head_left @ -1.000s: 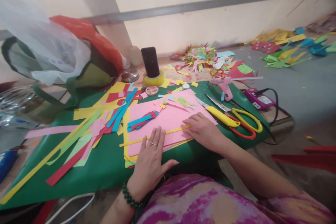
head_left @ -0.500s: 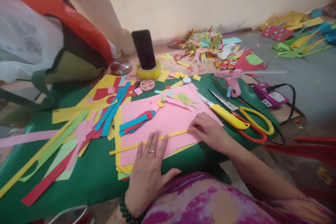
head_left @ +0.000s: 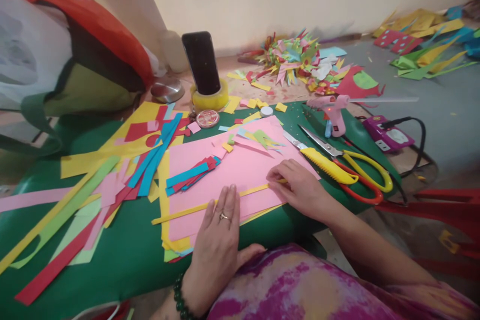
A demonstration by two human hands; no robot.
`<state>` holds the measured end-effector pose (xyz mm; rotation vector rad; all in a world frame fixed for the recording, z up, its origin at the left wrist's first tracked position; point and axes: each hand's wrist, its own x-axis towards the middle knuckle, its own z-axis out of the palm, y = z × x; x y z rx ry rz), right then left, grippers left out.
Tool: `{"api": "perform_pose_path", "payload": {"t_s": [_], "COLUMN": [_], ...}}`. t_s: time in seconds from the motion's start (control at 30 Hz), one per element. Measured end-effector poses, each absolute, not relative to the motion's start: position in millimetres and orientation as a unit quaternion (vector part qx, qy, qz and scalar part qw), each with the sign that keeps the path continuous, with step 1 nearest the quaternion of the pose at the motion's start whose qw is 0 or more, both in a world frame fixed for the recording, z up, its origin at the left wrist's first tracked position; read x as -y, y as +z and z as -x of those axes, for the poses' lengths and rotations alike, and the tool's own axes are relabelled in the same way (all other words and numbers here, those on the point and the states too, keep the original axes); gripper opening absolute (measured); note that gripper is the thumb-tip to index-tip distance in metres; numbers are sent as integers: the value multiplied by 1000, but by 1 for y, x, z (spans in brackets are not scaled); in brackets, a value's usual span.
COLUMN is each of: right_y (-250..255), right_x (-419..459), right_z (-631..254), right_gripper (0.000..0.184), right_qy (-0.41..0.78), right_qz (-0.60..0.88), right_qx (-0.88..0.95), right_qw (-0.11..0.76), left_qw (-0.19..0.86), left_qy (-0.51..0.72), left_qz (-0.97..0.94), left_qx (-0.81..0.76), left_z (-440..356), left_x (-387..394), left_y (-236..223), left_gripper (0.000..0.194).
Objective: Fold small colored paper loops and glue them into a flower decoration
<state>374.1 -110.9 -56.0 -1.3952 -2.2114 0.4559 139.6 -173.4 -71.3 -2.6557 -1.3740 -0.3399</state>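
A narrow yellow paper strip (head_left: pixel 180 215) lies slantwise across pink paper sheets (head_left: pixel 247 165). My left hand (head_left: pixel 219 230), with a ring and a green bead bracelet, rests flat over the strip's middle, fingers stretched out. At the strip's right end my right hand (head_left: pixel 294 182) pinches it between thumb and fingertips; a bit of yellow shows above the fingers. Beyond the hands, a small bundle of blue and red strips (head_left: pixel 193 175) sits on the pink paper. Tiny green and yellow cuttings (head_left: pixel 262 140) lie at the sheet's far side.
To the right are a yellow utility knife (head_left: pixel 326 165), scissors (head_left: pixel 352 160) and a pink glue gun (head_left: pixel 333 112) by a purple power socket (head_left: pixel 390 135). A phone (head_left: pixel 202 62) stands in a tape roll (head_left: pixel 215 95). Coloured strips (head_left: pixel 97 195) cover the green surface's left.
My left hand has shifted slightly right along the strip, and its fingers are closer together. A short yellow end now shows above my right fingers. The view has moved a little.
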Motion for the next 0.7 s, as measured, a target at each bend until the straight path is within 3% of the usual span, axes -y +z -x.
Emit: {"api": "perform_pose_path", "payload": {"t_s": [0.2, 0.5, 0.7], "right_y": [-54, -56, -50], "right_x": [113, 115, 118], "right_z": [-376, -377, -365], "right_gripper": [14, 12, 17], "right_qy": [191, 166, 101], "right_qz": [502, 497, 496], "right_qx": [795, 795, 827], "right_qw": [281, 305, 242], "left_qw": [38, 33, 32], "left_qy": [-119, -131, -146], "left_qz": [884, 879, 877], "left_qx": [451, 457, 457], "left_z": [-142, -145, -144], "left_x": [171, 170, 169], "left_y": [-73, -74, -72], "left_gripper": [102, 108, 105]}}
